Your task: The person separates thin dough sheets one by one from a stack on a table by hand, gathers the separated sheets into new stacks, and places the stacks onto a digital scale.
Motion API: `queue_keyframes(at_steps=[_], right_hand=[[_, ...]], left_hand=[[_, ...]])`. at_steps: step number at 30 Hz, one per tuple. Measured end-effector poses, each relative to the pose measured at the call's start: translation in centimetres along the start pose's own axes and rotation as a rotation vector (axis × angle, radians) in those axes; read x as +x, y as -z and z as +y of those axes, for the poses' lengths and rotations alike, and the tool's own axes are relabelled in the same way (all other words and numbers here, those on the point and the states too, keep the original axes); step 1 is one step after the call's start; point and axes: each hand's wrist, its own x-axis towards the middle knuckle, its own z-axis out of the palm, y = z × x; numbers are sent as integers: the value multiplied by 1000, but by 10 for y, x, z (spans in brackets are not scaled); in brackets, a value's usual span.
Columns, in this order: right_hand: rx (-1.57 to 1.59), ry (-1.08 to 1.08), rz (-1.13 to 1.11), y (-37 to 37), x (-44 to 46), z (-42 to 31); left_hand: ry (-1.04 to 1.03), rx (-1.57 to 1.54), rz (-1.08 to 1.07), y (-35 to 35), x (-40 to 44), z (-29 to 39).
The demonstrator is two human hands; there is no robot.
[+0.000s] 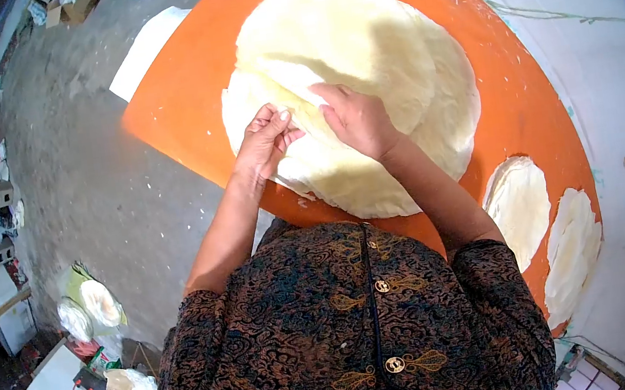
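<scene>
Large, thin, pale dough sheets (353, 24) lie overlapping in a rough round on an orange tabletop (191, 108). Between my hands a flap of the top sheet is raised into a fold running up and to the left. My left hand (266, 142) is closed in a pinch at the near-left part of this sheet, thumb against fingertips. At the right side of the fold, my right hand (359, 118) grips the dough between thumb and fingers. Its fingertips are partly hidden by the hand and the fold.
Two stacks of smaller flat dough rounds, a nearer stack (571, 252) and a farther stack (518, 207), lie at the table's right end. A white wall (606, 85) borders that side. Concrete floor (89, 177) extends left, with a cardboard box (75, 7) at the top.
</scene>
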Motion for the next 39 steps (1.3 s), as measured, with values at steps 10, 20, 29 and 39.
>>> queue_keyframes(at_steps=[10,20,29,39], right_hand=[[57,-30,-119,10,-1,-2],[-31,-44,-107,8,-2,1],[52,67,-76,1,-8,22],[52,-163,-96,2,-1,3]], left_hand=[[-4,-11,19,-6,1,2],[5,-75,-68,-3,0,2],[-4,-72,-51,-4,6,-5],[-34,35,55,-10,3,-2]])
